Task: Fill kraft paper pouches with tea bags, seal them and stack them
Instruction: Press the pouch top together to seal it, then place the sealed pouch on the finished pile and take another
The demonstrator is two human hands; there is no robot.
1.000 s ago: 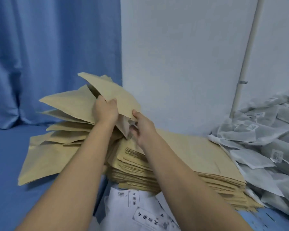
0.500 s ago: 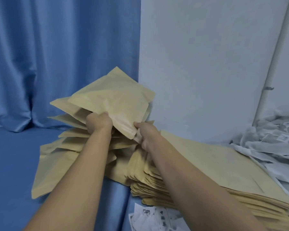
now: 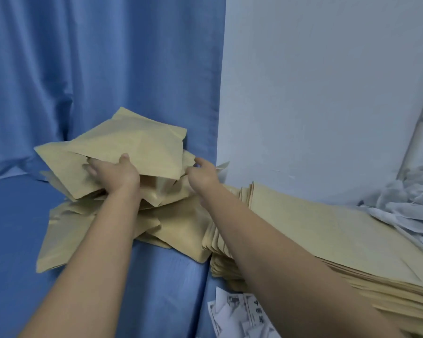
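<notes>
1. The left hand (image 3: 115, 173) has a closed grip on the top pouch (image 3: 137, 145). Its thumb lies on the upper face and its fingers are slid under the near edge.
2. The right hand (image 3: 203, 175) sits at that pouch's lower right corner with its fingers curled. We cannot tell whether its grip pinches the paper or only touches it.
3. The top pouch is left of centre in the frame. It bulges rather than lying flat, so we judge it filled. Its seal is not visible to us.
4. Beneath it a loose heap (image 3: 91, 230) of similar kraft pouches spreads over the blue cloth (image 3: 15, 240) at middle left.
5. Touching the heap on its right, a neat stack of flat pouches (image 3: 327, 240) runs to the lower right, under the right forearm.
6. At the right edge lies a pile of white tea bags (image 3: 405, 208), and at the bottom right of centre some white printed packets (image 3: 242, 313).
7. We judge the step in hand to be laying a finished pouch on the heap. A modest number look done. The thick flat stack and the many tea bags suggest most of the filling, sealing and stacking is left.
</notes>
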